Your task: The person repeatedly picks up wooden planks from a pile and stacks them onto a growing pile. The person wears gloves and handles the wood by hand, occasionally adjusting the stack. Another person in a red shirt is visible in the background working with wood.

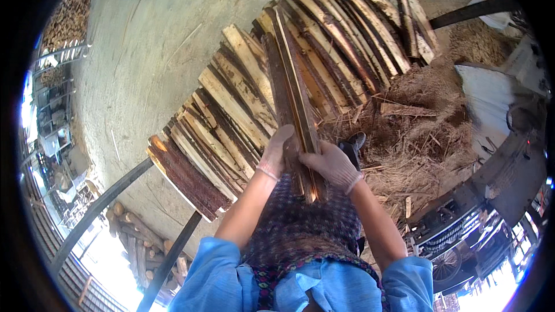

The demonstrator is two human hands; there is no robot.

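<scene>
Two or so long, narrow wooden slabs with dark bark (283, 89) stand out in front of my body, their near ends by my patterned apron (277, 225). My gloved left hand (278, 149) is closed on their left side. From the right, my gloved right hand (332, 164) wraps round the same slabs near the close end. Under and beyond them lies a long row of similar bark-edged slabs (243, 86), packed side by side. The fingertips of both hands are partly hidden by the wood.
Shredded bark and splinters (422, 133) are heaped to the right of the row. Dark metal bars (110, 208) run at the lower left, with stacked logs (141, 242) beyond. A pale sheet (488, 101) and dark machinery (462, 225) stand on the right. Concrete floor (150, 40) stretches at the far left.
</scene>
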